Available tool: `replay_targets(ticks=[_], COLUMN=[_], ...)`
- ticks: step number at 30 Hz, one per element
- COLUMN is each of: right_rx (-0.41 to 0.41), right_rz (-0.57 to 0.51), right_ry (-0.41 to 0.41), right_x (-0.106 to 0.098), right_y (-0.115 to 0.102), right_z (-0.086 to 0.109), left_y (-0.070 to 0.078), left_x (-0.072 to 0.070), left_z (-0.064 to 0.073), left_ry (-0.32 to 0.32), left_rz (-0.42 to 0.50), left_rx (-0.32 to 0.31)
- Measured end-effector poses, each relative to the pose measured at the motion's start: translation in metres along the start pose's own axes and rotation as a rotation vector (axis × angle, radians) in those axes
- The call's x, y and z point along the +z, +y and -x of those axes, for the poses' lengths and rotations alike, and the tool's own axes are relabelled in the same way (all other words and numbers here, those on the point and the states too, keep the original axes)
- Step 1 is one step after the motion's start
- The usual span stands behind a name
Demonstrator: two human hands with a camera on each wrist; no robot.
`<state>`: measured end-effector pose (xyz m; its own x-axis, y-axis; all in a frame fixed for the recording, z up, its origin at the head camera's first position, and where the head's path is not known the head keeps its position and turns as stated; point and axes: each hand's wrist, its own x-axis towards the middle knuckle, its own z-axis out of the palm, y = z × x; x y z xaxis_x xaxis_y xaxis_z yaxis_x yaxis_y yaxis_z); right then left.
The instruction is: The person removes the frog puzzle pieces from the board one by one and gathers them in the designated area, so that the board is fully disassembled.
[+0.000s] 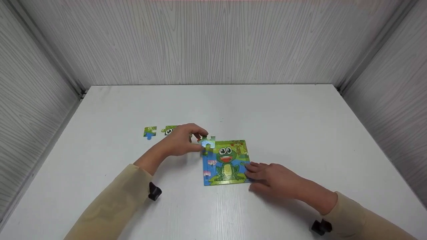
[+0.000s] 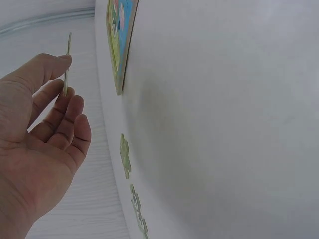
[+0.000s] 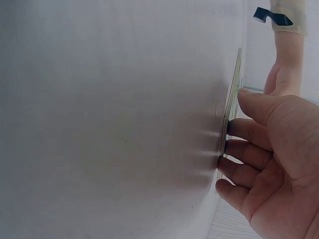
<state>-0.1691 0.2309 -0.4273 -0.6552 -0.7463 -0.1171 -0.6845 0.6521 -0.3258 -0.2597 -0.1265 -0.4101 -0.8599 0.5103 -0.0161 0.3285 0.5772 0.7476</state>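
Observation:
My left hand (image 1: pixel 181 140) pinches a green and blue jigsaw puzzle piece (image 1: pixel 209 141) between thumb and fingertips, over the top left corner of a square frog puzzle board (image 1: pixel 220 183). In the left wrist view the held piece (image 2: pixel 67 77) appears edge-on, raised off the table. Fingers of my right hand (image 1: pixel 275 180) rest at the board's right edge, loosely bent in the right wrist view. The board lies flat and shows a smiling green frog, blue water and pink flowers.
Left of the board lie a loose green and blue piece (image 1: pixel 150 132) and a piece with a frog's eye (image 1: pixel 169 130), partly hidden by my left hand. The white tabletop (image 1: pixel 283 120) is bounded by pale wood-grain panels (image 1: pixel 213 43) behind and on both sides.

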Motion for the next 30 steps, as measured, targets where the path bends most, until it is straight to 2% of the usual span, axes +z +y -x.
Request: replay_targets(ticks=[7,12,20,30], right_rx=[0.005,0.006,0.009,-0.004], right_rz=[-0.018,-0.014,-0.012,-0.006], right_ry=[0.004,0.002,-0.002,0.007], right_x=[-0.001,-0.001,-0.001,0.0], right_y=[-0.001,-0.001,-0.002,-0.001], right_z=[0.001,0.0,0.001,0.001], left_y=[-0.025,-0.035,-0.044,-0.045], left_x=[-0.008,-0.011,-0.013,-0.013], left_z=[0.015,0.023,0.027,0.027], left_ry=[0.025,0.036,0.03,0.016], left_rz=[0.004,-0.004,-0.012,-0.021], left_rx=[-0.01,-0.037,-0.119,-0.124])
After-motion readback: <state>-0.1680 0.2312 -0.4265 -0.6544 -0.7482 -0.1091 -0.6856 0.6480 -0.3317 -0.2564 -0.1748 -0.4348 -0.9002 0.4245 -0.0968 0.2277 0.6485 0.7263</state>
